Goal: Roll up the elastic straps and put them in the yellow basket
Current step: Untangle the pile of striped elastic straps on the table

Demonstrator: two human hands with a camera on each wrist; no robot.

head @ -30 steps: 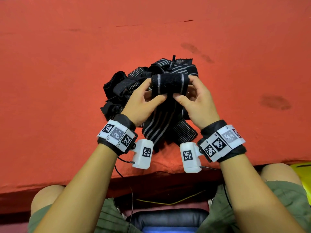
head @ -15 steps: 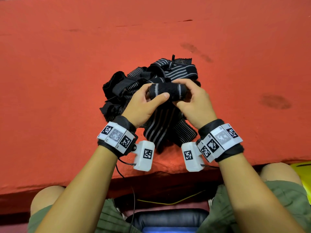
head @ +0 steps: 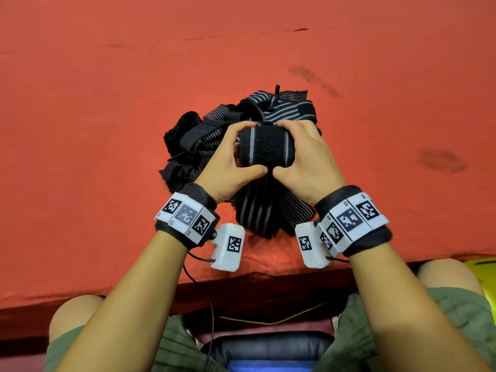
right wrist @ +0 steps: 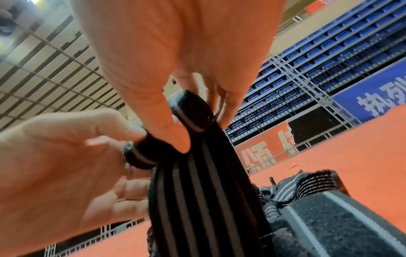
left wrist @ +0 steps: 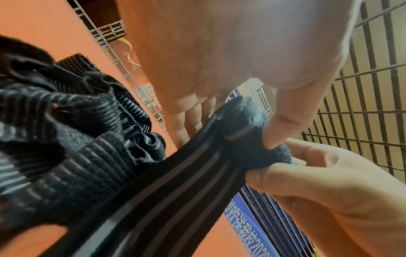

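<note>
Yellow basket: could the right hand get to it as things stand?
Probably not yet: the right hand, with the left hand, grips the half-rolled strap. Only the yellow basket corner shows beside the right knee.

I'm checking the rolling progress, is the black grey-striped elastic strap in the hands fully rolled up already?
No, a long unrolled length of the black grey-striped elastic strap hangs from the roll gripped by the left hand and right hand.

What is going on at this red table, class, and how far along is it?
A seated person is rolling up one elastic strap. The left hand and the right hand each grip an end of the small roll, thumbs underneath. The strap's unrolled striped tail hangs down to the red table. Behind the hands lies a heap of loose straps, not yet rolled. A yellow basket peeks in at the right edge; its inside cannot be seen.
</note>
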